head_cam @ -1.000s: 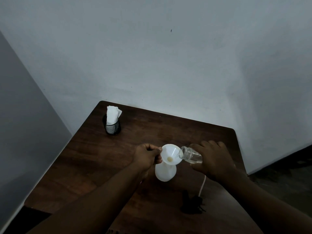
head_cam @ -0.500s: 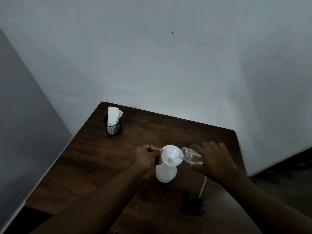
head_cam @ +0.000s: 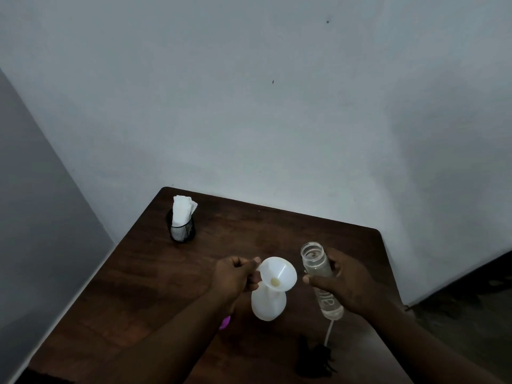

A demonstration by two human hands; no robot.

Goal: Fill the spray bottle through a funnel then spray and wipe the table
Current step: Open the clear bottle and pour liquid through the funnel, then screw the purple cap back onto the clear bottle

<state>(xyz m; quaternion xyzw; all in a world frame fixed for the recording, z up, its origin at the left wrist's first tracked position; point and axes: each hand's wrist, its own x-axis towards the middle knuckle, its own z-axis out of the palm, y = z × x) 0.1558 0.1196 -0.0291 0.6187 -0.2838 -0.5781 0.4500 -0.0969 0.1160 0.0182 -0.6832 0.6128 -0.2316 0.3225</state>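
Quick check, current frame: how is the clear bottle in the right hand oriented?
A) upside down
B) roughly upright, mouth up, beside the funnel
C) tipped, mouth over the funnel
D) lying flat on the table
B: the right hand holds the clear bottle with its open mouth facing up, apart from the funnel, which sits in the spray bottle.

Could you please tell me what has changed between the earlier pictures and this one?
The right hand has tipped the clear plastic bottle back upright, drawing its mouth away from the white plastic funnel. The left hand still steadies the funnel on the white spray bottle. The black mesh napkin holder is unchanged.
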